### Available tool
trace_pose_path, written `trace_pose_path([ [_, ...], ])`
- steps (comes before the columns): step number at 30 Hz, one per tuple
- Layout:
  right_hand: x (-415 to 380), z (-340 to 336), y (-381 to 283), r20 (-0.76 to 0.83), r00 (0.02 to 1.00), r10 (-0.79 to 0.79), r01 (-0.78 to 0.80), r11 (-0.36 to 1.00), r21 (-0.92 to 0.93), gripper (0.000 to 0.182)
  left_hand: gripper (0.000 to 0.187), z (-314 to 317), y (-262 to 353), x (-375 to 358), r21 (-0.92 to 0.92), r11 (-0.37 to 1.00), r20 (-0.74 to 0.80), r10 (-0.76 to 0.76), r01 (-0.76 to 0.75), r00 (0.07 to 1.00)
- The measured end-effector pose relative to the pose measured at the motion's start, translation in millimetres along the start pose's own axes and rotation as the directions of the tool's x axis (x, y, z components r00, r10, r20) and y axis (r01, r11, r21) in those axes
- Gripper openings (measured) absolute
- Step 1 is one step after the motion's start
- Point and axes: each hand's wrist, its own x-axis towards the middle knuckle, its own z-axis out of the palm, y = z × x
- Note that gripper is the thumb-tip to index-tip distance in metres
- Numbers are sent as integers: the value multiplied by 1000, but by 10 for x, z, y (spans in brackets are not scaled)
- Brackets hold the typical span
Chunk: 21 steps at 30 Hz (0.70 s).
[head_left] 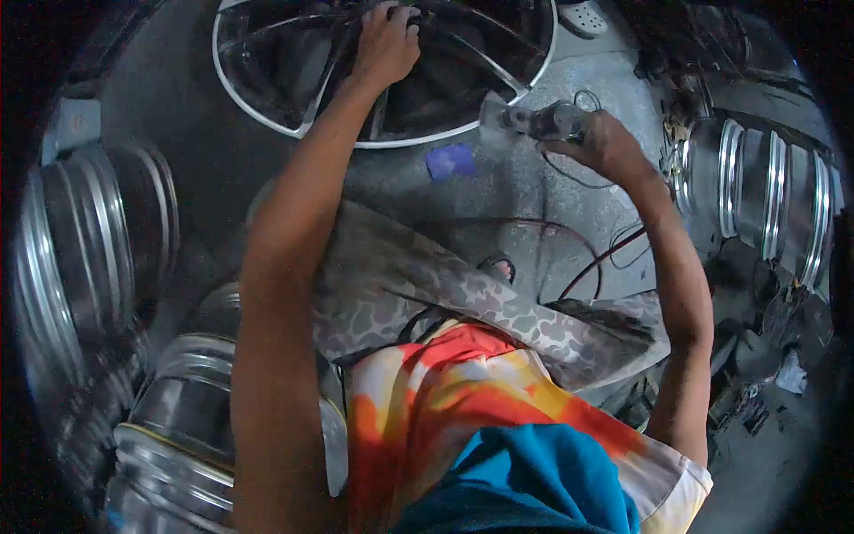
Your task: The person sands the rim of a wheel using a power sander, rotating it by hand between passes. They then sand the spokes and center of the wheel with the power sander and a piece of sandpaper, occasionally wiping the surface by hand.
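A large car wheel rim (464, 133), dark spokes with a bright outer lip, lies in front of me. My left hand (390, 46) reaches over it, with its fingers curled onto the hub at the centre. To the right, my right hand (607, 149) is wrapped round a disc sander (556, 120). The sander's blurred disc end points left, close to the near right edge of the rim. A blue-purple pad (451, 162) lies on the floor just below the rim.
Stacked metal rims stand at left (98, 222), lower left (178, 400) and right (756, 182). A dark red hose (598, 267) and a thin cord cross the floor. Dark scraps (747, 356) lie at lower right. A white clog (584, 20) shows at the top.
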Motion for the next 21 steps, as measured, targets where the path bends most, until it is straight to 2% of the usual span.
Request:
trace_pose_path([
  [2, 84, -83, 52, 70, 998, 4, 5, 992, -128, 45, 33, -11, 38, -29, -9, 1000, -18, -14, 14, 1000],
  [3, 82, -202, -122, 43, 998, -37, 45, 975, -219, 49, 33, 14, 23, -26, 14, 1000, -14, -14, 15, 1000],
  [6, 198, -144, -120, 87, 988, -124, 138, 972, -188, 53, 33, 47, -27, 1, 37, 999, 6, -24, 24, 1000],
  [10, 294, -76, -180, 65, 987, -148, 159, 962, -223, 54, 32, 36, -49, -12, 99, 994, 23, -58, 55, 998],
  [11, 338, -142, -181, 118, 974, -195, 218, 945, -243, 53, 32, 22, -58, -23, 103, 993, 24, -64, 61, 998],
  [13, 387, -250, -196, 181, 952, -248, 289, 924, -252, 52, 34, -140, 66, -9, -24, 999, 20, -33, 34, 999],
  [15, 364, -352, -200, 142, 979, -149, 172, 972, -163, 51, 36, -234, 95, 13, -24, 999, 58, -19, 21, 998],
  [16, 346, -367, -183, 146, 977, -155, 179, 970, -164, 51, 39, -263, 93, 18, -29, 1000, 97, 6, -3, 995],
  [19, 313, -363, -153, 79, 989, -128, 141, 969, -202, 48, 39, -268, 102, 67, -17, 1000, 24, 2, -2, 1000],
  [21, 380, -304, -198, 276, 959, -62, 124, 970, -210, 49, 38, -317, 134, 66, -1, 1000, 5, 21, -21, 1000],
])
